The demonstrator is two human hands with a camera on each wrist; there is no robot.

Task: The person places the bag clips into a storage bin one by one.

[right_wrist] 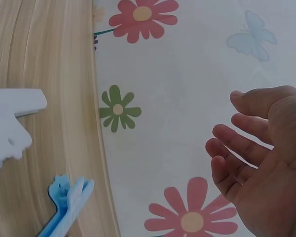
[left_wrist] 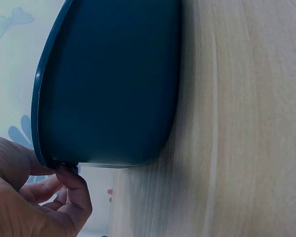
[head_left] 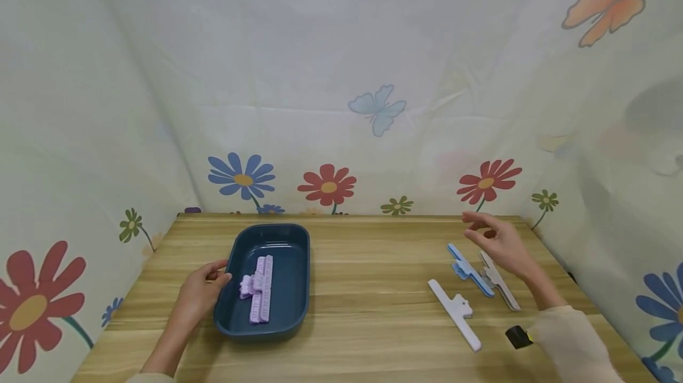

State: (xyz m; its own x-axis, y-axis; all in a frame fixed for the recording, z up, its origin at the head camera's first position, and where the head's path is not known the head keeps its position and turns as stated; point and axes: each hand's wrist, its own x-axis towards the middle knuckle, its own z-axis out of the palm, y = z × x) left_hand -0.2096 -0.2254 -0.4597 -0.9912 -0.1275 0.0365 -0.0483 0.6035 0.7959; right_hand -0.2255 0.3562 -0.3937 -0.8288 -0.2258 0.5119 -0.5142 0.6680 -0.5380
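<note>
Three loose clips [head_left: 455, 315] lie near my right hand [head_left: 501, 246], relaxed and empty; my left hand [head_left: 198, 295] pinches the basin [head_left: 308, 279] rim, probably to steady it around the purple clips [head_left: 266, 294].

I see the left hand [head_left: 198, 293] pinching at lower left, while the right hand [head_left: 500, 242] hovers lower right, fingers [right_wrist: 240, 143] loosely bent.

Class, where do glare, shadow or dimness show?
Head: pale glare inside the dark blue tray at its far end; left wrist: soft shadow on the wood-grain tabletop beside the tray; right wrist: right hand dimmer than the floral backdrop.
</note>
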